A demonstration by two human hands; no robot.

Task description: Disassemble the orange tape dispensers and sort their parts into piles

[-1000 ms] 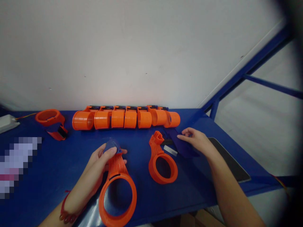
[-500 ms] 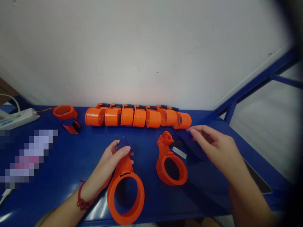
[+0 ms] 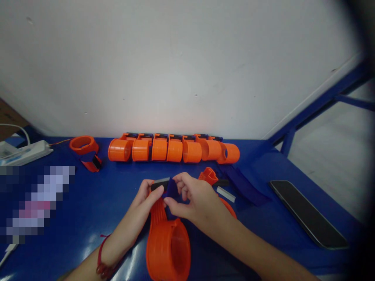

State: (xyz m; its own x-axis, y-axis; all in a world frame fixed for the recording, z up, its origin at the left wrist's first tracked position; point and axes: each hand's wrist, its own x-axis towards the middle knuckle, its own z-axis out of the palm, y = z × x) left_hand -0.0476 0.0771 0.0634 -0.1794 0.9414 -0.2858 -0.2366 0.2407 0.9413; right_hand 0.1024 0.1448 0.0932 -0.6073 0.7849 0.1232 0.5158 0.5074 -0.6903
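"Orange holder (image 3: 161, 240), where is it, and who has it?"

"It's at 6 o'clock, close to the person. The left hand (image 3: 145, 199) grips its top end, thumb on a black pad (image 3: 157, 186). The right hand (image 3: 195, 195) pinches a blue strap (image 3: 172, 189) there."

"How do you do that bit well?"

"I'd squeeze the top end so it can't wobble. Keep the strap flat, I think, with no twist, and pull softly."

"Which way does the holder point?"

"Its long way runs from 12 to 6. The pad end is at 12, the fat round end at 6. The round hole looks toward 3."

"What's past the hands?"

"Near 3 o'clock, another orange holder (image 3: 208, 176), partly hidden by the right arm, then a white strip (image 3: 226, 194) and a loose blue strip (image 3: 247, 187). At 12, a row of orange rings (image 3: 159, 150)."
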